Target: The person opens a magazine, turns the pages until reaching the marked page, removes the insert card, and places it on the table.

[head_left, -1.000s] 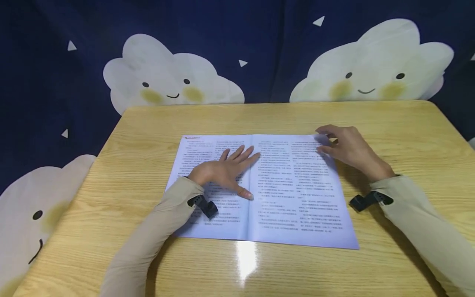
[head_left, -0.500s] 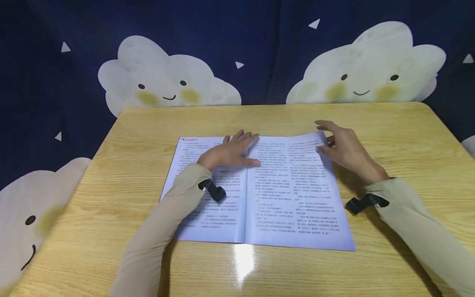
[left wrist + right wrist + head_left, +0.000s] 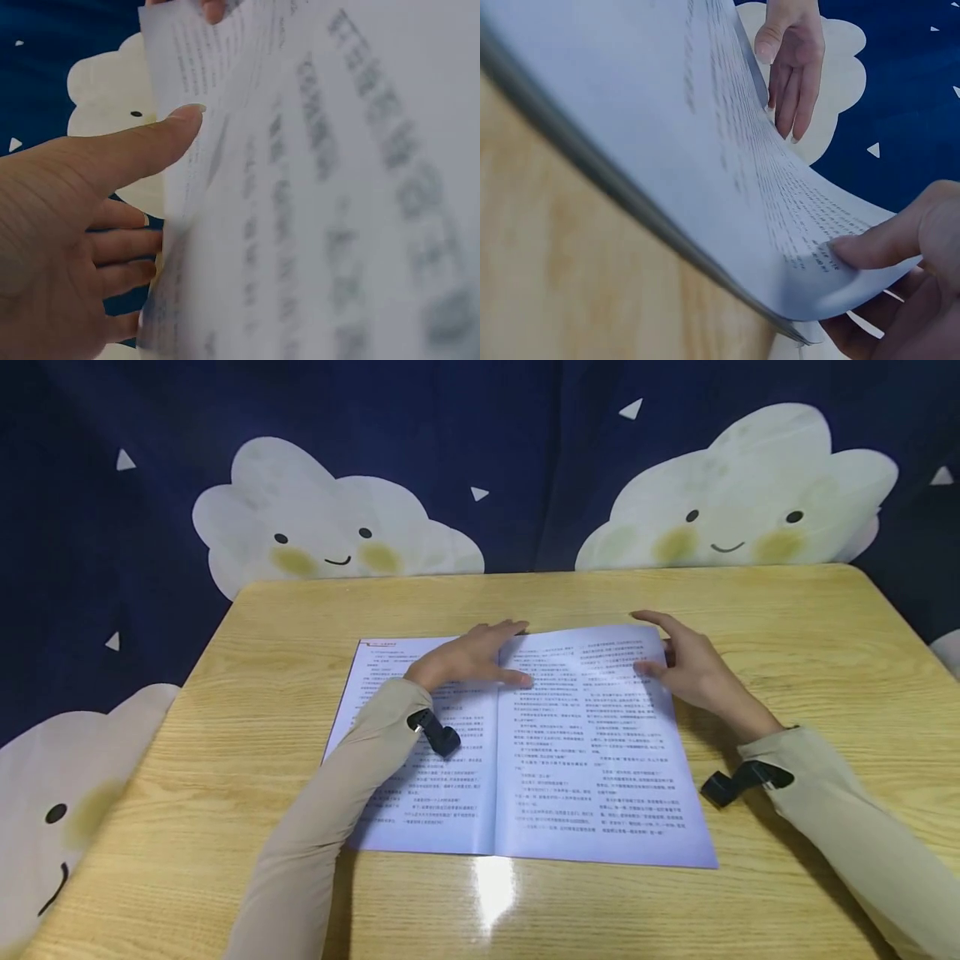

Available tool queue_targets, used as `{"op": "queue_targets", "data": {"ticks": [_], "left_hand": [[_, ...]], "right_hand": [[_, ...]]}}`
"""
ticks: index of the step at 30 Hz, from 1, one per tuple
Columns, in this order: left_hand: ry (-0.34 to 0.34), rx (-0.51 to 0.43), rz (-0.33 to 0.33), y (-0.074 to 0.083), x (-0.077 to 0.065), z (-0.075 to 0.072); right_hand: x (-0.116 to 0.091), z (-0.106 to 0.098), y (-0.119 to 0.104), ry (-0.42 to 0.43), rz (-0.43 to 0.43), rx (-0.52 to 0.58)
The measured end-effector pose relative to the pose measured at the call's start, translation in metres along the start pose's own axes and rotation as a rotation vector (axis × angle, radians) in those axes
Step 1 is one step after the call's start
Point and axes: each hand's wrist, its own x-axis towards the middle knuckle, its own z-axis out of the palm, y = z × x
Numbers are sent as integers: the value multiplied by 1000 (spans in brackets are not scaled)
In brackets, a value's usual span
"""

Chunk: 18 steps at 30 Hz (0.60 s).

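Observation:
An open magazine (image 3: 592,752) with columns of small printed text lies on the wooden table. Near the top of its centre fold, my left hand (image 3: 472,657) spreads straight fingers along the upper edge, its thumb over the print. My right hand (image 3: 693,667) pinches the top right corner of the right page (image 3: 817,281). In the right wrist view the thumb (image 3: 877,244) presses the printed side, with the other fingers underneath. That page curves upward toward the corner. The left wrist view shows the left thumb (image 3: 150,150) extended beside the blurred page.
The wooden table (image 3: 225,735) extends around the magazine on all sides. Behind it hangs a dark blue curtain (image 3: 525,460) with smiling white clouds. Each wrist wears a black camera strap (image 3: 435,733).
The left hand has slid up from the middle of the magazine to its top edge by the fold. The right hand has lifted the right page's upper corner, and that page now bows upward.

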Motion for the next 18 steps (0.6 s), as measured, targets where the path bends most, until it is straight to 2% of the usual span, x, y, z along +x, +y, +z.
{"op": "queue_targets", "data": {"ticks": [5,9,18], "left_hand": [[34,-17,79,0,6,3],[52,-1,87,5,8,3],[103,-14,107,7,7,5]], "right_hand": [[-5,0,-2,18,-51,-1],[-10,-2,-4,28,-99,-2],[-12,-9,3,14,-67,105]]}}
